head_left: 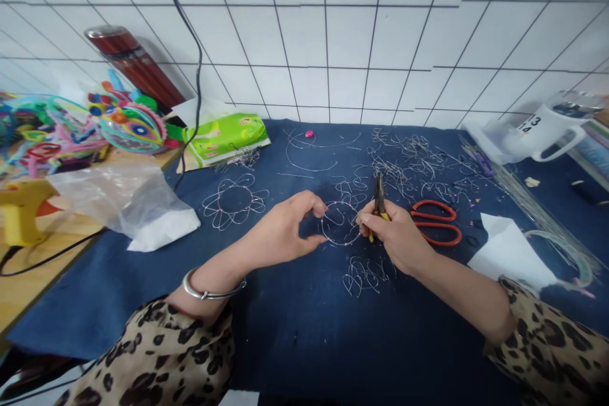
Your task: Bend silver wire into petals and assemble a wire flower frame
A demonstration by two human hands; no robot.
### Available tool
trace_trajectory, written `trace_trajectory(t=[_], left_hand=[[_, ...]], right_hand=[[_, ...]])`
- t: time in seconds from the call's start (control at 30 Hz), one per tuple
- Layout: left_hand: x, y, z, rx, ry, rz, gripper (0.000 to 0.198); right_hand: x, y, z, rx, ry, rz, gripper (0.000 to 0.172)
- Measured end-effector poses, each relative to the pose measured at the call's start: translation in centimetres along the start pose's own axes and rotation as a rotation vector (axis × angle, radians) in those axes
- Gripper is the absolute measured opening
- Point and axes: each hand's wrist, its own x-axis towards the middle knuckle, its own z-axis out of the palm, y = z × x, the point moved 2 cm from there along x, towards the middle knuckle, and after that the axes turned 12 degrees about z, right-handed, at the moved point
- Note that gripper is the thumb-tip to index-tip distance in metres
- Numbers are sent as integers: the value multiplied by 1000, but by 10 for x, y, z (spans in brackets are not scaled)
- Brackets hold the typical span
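A thin wire ring with small pink beads (343,245) is held between both hands above the blue cloth. My left hand (280,228) is curved in a C, thumb tip and forefinger tip set apart against the ring's left edge. In my right hand (397,235), thumb and forefinger pinch the ring's right side. That same hand also grips pliers with yellow handles (379,193), their dark jaws pointing away from me. A flower-shaped wire piece with looped petals (234,200) lies left of the hands. Bent wire loops (364,276) lie just in front of the ring.
Red-handled scissors (435,222) lie beside my right hand. Tangled wire pieces (404,162) spread behind. White paper (509,250), straight wires (547,209) and a white mug (552,130) are right. A plastic bag (128,196), yellow glue gun (28,212) and green packet (228,136) are left.
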Motion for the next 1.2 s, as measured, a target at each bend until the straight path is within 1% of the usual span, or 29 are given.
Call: trace_trajectory(t=[0.1, 0.27, 0.53, 0.6, 0.7, 0.8, 0.87, 0.9, 0.93, 1.0, 1.1, 1.13, 1.2], left_hand=[[0, 0, -1, 0, 3, 22, 27], [0, 0, 0, -3, -32, 64, 27], [1, 0, 0, -24, -69, 64, 30], [2, 1, 0, -39, -55, 67, 30], [3, 1, 1, -43, 42, 54, 28], [1, -4, 2, -9, 154, -45, 22], [0, -8, 4, -9, 179, -149, 12], [-1, -9, 6, -30, 175, -198, 11], [-2, -10, 7, -68, 157, -241, 15], [-4, -11, 11, -176, 88, -308, 23], [-4, -9, 14, -357, 13, -404, 24], [-4, -8, 15, -416, 10, -429, 23], [-3, -6, 17, -523, 54, -466, 20]], right_hand=[[0, 0, 0, -11, 12, 3, 6], [0, 0, 2, -29, 21, -13, 6], [0, 2, 1, -34, 7, -18, 6], [1, 1, 0, -20, 11, -14, 7], [0, -2, 1, 27, 6, 1, 7], [0, -3, 1, 86, 4, 16, 7], [0, -4, 1, 114, 20, 27, 7], [0, -3, 1, 126, 31, 32, 7], [0, -3, 0, 138, 41, 34, 7], [1, -1, 0, 160, 59, 31, 8], [2, 1, -2, 183, 65, 20, 8], [2, 2, -2, 188, 65, 19, 8], [3, 2, -2, 195, 68, 19, 9]])
